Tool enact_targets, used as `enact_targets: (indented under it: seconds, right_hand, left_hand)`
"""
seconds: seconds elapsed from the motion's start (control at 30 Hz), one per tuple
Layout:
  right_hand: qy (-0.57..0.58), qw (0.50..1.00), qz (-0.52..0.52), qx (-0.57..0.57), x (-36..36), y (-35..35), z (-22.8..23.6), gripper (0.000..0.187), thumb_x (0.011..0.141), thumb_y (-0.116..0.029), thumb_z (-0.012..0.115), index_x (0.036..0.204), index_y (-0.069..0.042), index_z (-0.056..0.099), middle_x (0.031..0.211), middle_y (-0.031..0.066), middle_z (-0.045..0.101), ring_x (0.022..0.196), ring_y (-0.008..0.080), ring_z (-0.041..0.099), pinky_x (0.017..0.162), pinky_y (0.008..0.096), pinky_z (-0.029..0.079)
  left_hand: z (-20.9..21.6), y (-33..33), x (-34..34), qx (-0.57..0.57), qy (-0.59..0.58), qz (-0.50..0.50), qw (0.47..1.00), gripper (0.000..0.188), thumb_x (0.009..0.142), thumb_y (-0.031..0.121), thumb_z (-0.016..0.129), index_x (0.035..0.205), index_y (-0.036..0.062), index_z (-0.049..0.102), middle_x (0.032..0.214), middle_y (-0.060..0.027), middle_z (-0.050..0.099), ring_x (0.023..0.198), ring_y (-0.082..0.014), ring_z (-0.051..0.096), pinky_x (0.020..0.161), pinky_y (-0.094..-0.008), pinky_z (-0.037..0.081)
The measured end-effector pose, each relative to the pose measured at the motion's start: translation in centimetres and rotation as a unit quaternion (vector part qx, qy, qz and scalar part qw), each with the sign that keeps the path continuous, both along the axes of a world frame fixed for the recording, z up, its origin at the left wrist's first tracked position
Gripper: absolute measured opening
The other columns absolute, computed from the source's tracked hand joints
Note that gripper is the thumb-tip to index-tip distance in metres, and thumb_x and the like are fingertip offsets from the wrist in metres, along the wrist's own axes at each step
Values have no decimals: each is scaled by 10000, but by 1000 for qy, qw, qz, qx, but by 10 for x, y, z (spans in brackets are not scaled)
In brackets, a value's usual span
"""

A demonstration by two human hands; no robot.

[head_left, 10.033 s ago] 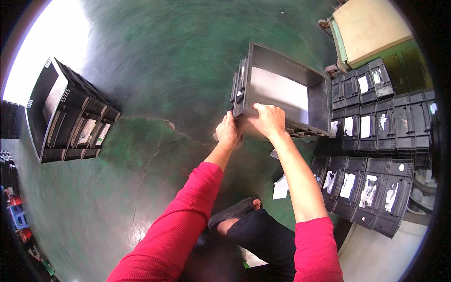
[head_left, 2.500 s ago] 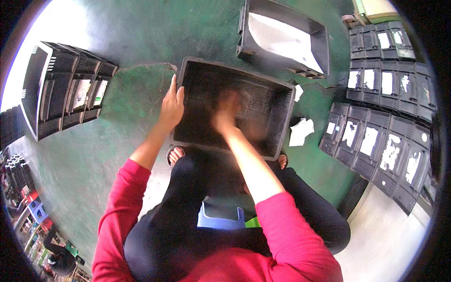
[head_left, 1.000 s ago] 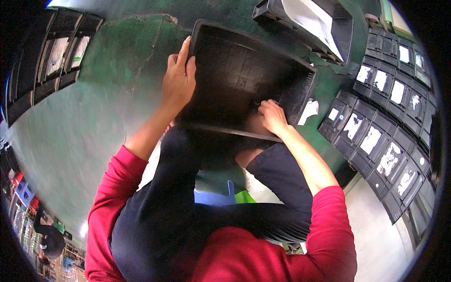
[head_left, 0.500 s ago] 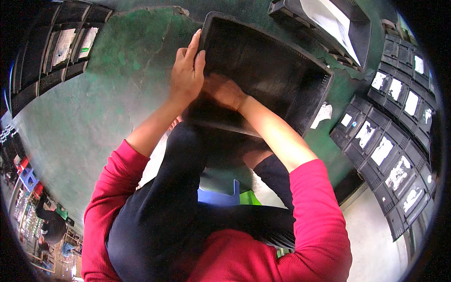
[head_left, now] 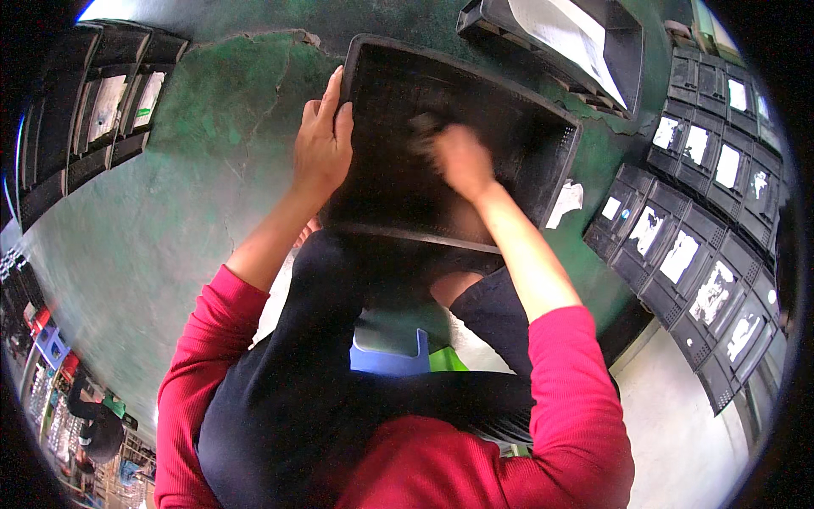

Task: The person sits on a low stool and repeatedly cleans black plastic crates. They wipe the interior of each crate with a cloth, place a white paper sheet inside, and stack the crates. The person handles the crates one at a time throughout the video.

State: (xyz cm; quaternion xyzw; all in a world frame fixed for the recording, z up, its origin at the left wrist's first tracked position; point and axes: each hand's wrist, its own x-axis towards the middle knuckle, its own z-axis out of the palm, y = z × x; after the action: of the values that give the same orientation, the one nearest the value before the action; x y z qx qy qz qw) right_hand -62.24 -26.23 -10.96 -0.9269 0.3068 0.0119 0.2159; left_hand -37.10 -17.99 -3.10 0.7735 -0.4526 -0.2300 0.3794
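Observation:
A black plastic crate (head_left: 458, 236) is tipped up in front of my knees, its open side facing me. My left hand (head_left: 323, 148) holds the crate's left rim, thumb and index finger pointing up along the edge and the other fingers hidden behind. Inside the crate, over its dark bottom, is my right hand (head_left: 463, 163), blurred by motion. Its fingers look curled round a small greyish thing (head_left: 424, 131), too smeared to name.
Another black crate (head_left: 623, 59) with a white sheet stands at the far right. Stacked black crates with torn white labels (head_left: 699, 280) line the right side; more black crates (head_left: 64, 127) stand at the left. A blue plastic stool (head_left: 390, 360) and something green (head_left: 447, 360) are below my legs.
My right hand has moved rightward and slightly up inside the crate, away from its left side. A greyish smear now shows at its fingers. The left hand keeps its hold on the rim.

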Motion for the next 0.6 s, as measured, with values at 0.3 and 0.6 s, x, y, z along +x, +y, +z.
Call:
enact_targets:
  seconds: [0.3,0.6]
  right_hand:
    - [-68,893,-442,55,77,-11,-25,258,883,-125,454,1082,-5,567,1139,275,519,1070,424,510,766,435,526]
    - [-52,994,-66,-74,138,16,9,384,771,-114,546,1142,-23,513,1169,224,469,1124,417,460,839,510,486]
  left_hand:
    - [5,-1,-6,18,18,8,1000,485,932,210,478,1406,234,375,906,-138,511,802,-312,549,743,-385,458]
    - [-2,-2,-4,1,17,5,1000,501,929,221,478,1414,238,354,894,-146,509,797,-330,547,735,-393,464]
